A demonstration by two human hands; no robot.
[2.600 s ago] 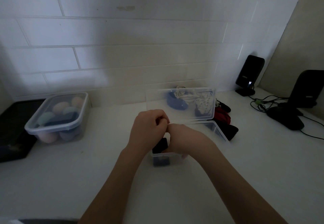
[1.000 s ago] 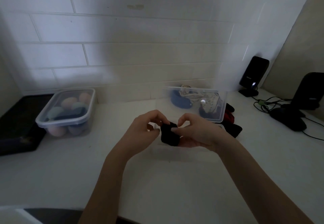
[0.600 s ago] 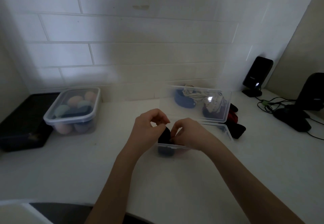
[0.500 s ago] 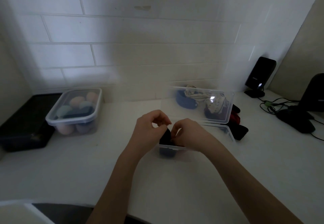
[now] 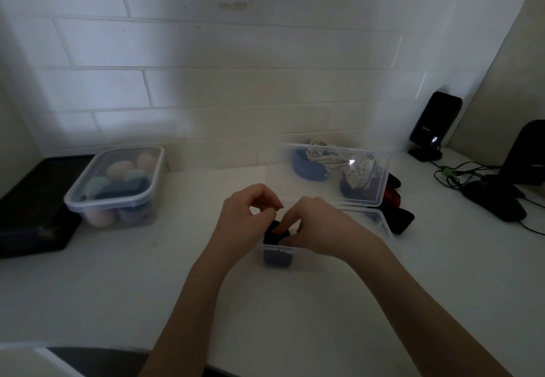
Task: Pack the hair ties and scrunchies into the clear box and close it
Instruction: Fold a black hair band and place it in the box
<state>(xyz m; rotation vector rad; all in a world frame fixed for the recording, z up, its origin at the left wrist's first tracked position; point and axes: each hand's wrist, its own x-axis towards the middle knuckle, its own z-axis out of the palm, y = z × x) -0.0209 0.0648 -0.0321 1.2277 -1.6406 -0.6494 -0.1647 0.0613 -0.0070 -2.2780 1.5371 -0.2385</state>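
Your right hand pinches the black scrunchie into the clear box mid-counter, left hand curled empty beside; springy fabric could rebound and block the lid.

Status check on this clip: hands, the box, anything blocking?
Right hand pressing black scrunchie into clear box; left hand pinched beside it. Lid up. More scrunchies wait outside. Nothing blocking.
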